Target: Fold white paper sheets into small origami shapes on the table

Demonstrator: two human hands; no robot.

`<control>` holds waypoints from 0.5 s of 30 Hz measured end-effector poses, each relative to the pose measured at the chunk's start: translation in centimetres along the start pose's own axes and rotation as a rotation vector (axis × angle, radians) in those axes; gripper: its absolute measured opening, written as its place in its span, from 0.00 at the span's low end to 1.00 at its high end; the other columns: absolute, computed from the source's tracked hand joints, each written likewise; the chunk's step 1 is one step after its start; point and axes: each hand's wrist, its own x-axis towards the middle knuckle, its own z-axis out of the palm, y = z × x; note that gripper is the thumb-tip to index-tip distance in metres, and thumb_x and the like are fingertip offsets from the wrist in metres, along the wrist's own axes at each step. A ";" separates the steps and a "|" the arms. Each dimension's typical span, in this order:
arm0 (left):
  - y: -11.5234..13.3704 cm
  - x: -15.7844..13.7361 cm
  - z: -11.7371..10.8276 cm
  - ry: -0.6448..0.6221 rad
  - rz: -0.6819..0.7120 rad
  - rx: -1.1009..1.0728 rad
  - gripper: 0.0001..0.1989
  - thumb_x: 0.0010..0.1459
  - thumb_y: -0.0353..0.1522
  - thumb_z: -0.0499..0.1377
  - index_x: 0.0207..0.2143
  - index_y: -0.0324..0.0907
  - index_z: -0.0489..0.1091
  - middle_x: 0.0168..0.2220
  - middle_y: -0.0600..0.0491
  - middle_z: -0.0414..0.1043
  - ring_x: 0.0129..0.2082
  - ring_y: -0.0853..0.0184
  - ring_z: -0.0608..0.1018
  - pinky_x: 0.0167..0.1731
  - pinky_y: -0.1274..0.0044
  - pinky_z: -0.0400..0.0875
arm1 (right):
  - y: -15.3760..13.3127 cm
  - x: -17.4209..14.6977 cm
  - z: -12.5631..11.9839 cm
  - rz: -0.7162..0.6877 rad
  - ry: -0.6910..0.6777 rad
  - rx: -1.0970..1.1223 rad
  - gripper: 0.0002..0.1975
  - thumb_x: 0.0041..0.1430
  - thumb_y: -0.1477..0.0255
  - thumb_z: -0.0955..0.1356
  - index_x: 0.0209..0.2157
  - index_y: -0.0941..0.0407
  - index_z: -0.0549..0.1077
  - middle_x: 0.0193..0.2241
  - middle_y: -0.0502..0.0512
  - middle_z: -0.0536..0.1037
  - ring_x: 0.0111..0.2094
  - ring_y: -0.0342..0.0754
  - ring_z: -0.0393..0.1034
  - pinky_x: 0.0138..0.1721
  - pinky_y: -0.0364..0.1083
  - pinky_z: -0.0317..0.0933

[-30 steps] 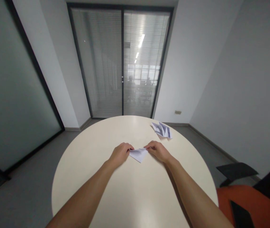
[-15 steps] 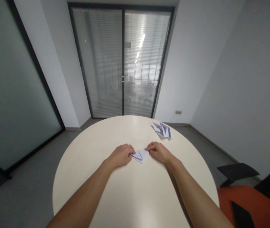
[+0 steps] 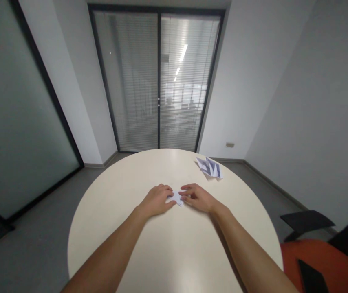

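A small white piece of folded paper (image 3: 177, 198) lies on the round table (image 3: 161, 252), between my two hands. My left hand (image 3: 159, 200) grips its left side, fingers over the top edge and thumb at the lower edge. On the opposite side my right hand (image 3: 199, 197) holds the paper with its fingertips and thumb. Both hands cover the paper's outer parts, so only its middle and a pointed lower tip show. Farther back on the right is a larger folded paper piece (image 3: 210, 167) with purple-grey printed areas, touched by neither hand.
An orange chair (image 3: 317, 260) with black armrests (image 3: 307, 219) stands at the table's right side. Beyond the far table edge is a glass door (image 3: 125, 81) with blinds, and a frosted glass panel (image 3: 24, 114) is on the left.
My right hand has moved left, closer to my left hand, and now covers the paper's right corner. My left thumb has come out along the lower edge. Less paper shows.
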 end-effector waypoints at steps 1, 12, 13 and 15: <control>0.2 0.1 0.0 0.004 -0.009 0.007 0.13 0.63 0.42 0.58 0.43 0.44 0.76 0.47 0.49 0.76 0.47 0.59 0.74 0.50 0.69 0.68 | -0.3 0.1 0.1 -0.033 -0.015 -0.013 0.16 0.64 0.62 0.67 0.48 0.51 0.80 0.53 0.61 0.76 0.52 0.56 0.71 0.51 0.51 0.66; 0.9 0.3 0.7 0.038 -0.160 0.030 0.17 0.61 0.44 0.60 0.44 0.41 0.74 0.47 0.47 0.75 0.48 0.56 0.73 0.48 0.67 0.68 | 1.2 0.1 1.3 0.028 0.014 -0.108 0.30 0.58 0.56 0.71 0.58 0.56 0.72 0.61 0.68 0.68 0.63 0.64 0.59 0.63 0.62 0.51; 1.0 0.3 0.7 0.044 -0.170 0.028 0.17 0.61 0.45 0.60 0.44 0.42 0.74 0.47 0.47 0.75 0.48 0.56 0.73 0.49 0.67 0.68 | 1.2 0.1 1.3 0.027 0.024 -0.098 0.29 0.57 0.57 0.71 0.57 0.56 0.73 0.60 0.68 0.69 0.63 0.63 0.59 0.63 0.62 0.51; 1.0 0.4 0.7 0.060 -0.185 0.025 0.17 0.60 0.44 0.61 0.44 0.42 0.74 0.48 0.47 0.74 0.49 0.56 0.72 0.50 0.66 0.68 | 1.2 0.1 1.3 0.024 0.049 -0.078 0.27 0.56 0.58 0.72 0.54 0.56 0.74 0.59 0.66 0.70 0.61 0.62 0.60 0.62 0.61 0.53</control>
